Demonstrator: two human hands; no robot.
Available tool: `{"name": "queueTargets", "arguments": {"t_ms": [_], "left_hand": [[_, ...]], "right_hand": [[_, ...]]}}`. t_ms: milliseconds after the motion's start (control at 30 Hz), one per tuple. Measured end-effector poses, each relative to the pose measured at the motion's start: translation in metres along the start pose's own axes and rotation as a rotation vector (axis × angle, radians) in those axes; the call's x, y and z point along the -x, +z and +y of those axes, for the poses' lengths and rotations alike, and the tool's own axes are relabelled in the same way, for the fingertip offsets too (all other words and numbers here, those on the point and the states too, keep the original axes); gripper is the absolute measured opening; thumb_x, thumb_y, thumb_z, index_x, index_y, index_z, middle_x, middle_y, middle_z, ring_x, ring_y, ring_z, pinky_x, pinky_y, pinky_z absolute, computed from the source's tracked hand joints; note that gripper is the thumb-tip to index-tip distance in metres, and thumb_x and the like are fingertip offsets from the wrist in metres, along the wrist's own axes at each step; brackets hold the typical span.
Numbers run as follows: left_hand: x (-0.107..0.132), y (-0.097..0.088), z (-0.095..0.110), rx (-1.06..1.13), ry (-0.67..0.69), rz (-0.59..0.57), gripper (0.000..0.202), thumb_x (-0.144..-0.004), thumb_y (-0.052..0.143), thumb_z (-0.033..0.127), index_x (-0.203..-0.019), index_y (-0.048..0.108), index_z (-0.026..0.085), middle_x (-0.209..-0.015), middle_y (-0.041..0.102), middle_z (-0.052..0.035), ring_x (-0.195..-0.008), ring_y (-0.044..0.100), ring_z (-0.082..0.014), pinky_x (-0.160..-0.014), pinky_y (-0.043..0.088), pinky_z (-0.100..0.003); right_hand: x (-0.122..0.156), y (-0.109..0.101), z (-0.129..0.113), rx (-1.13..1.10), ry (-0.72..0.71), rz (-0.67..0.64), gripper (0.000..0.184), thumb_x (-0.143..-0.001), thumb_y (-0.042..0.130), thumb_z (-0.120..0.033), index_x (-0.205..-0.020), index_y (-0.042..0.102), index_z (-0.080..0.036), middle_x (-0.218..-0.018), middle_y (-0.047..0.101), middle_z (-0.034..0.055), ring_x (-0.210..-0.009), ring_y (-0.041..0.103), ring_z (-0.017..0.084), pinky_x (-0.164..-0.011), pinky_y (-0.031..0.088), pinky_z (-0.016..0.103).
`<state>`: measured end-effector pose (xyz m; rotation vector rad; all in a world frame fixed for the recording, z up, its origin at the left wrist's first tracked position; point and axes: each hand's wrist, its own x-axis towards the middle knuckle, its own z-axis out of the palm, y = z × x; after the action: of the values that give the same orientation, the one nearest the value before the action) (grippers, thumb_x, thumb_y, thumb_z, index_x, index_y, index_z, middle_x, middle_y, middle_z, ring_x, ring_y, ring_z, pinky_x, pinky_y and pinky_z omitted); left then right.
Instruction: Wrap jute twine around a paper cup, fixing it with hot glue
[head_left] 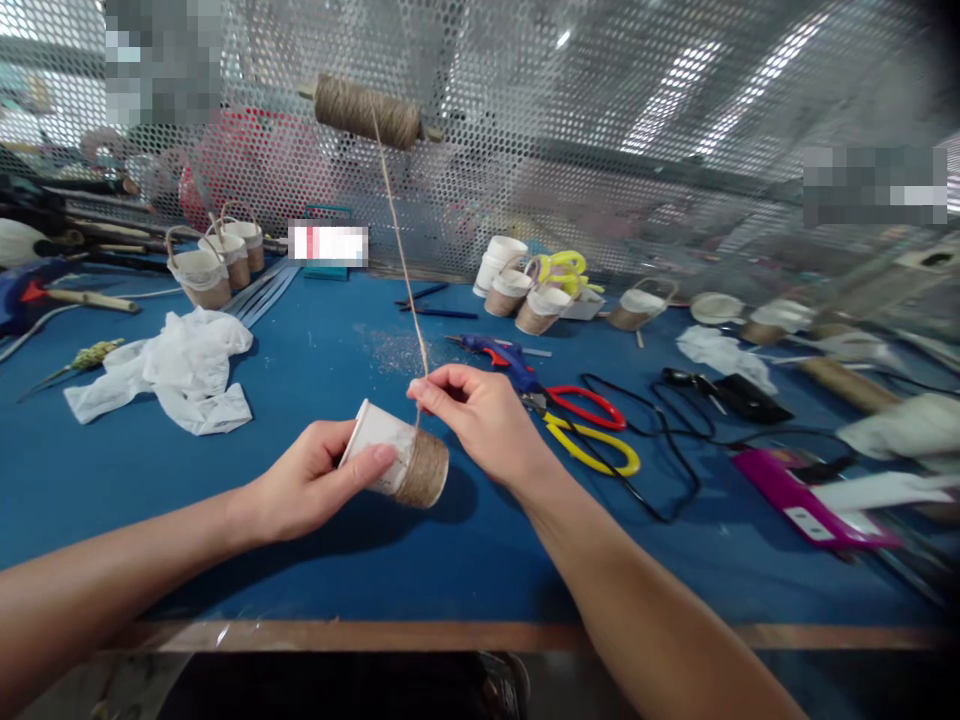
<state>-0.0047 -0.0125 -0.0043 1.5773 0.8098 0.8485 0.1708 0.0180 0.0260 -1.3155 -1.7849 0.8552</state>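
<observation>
My left hand (322, 475) is wrapped round a white paper cup (382, 435), which lies tilted on its side above the table. Brown twine (422, 470) is wound in close turns over the cup's base end, on the right. Between thumb and forefinger, my right hand (480, 415) pinches the twine strand (403, 255) just above the cup. That strand runs taut up to a spool of twine (367, 110) mounted on a rod before the perforated metal screen.
Near my right hand lie scissors (592, 445) with red and yellow handles and a blue glue gun (499, 355) with a black cord. Several twine-wrapped cups (544, 308) stand at the back. White cloth (176, 365) lies left; a purple packet (814, 500) lies right.
</observation>
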Motion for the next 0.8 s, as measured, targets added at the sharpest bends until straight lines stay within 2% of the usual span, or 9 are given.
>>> {"name": "queueTargets", "arguments": {"t_ms": [333,800], "left_hand": [[-0.0007,-0.0013,0.0017,-0.059,0.06,0.004,0.024,-0.082,0.045,0.028,-0.077,0.062,0.012,-0.065,0.058,-0.0011,-0.057,0.045,-0.0104,-0.054,0.038,-0.02],[0.0032,-0.0014,0.0045,-0.181,0.125,0.008,0.024,-0.082,0.044,0.026,-0.066,0.056,0.012,-0.059,0.049,0.0006,-0.053,0.038,-0.0091,-0.049,0.035,-0.019]], "right_hand": [[0.0013,-0.0014,-0.0026,0.002,0.011,0.016,0.019,-0.076,0.057,-0.034,-0.068,0.06,-0.017,-0.064,0.061,0.0009,-0.06,0.053,0.013,-0.061,0.042,0.027],[0.0023,0.0031,0.0011,-0.039,0.056,-0.082,0.022,-0.075,0.056,-0.036,-0.067,0.061,-0.016,-0.064,0.06,0.0011,-0.06,0.05,0.012,-0.058,0.04,0.026]]}}
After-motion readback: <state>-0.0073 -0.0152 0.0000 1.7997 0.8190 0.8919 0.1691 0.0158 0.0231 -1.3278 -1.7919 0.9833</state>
